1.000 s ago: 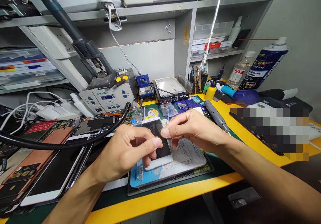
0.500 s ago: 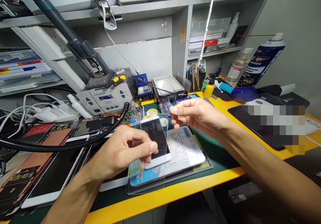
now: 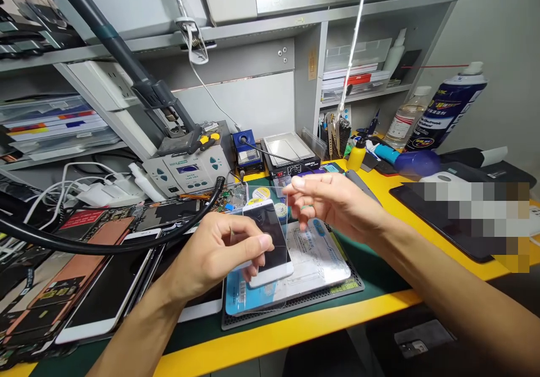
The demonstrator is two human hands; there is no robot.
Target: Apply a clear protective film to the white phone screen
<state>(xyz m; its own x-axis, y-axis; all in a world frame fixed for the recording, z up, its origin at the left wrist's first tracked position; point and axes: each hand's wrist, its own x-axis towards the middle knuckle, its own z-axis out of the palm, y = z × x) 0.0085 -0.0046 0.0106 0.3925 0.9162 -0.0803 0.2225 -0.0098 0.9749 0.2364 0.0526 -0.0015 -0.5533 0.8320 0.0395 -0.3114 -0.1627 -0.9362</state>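
White phone (image 3: 276, 242) points away lengthwise, left fingers (image 3: 264, 242) pinching clear sheet (image 3: 282, 225); right fingers (image 3: 298, 183) nearly closed, hold unclear.

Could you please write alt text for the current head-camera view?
A person's left hand pinches a clear sheet above a white-framed phone, with the right hand near the sheet's upper corner, contact unclear. The phone lies on a white-and-blue package on a cluttered bench, with more phones and phone parts to the left.
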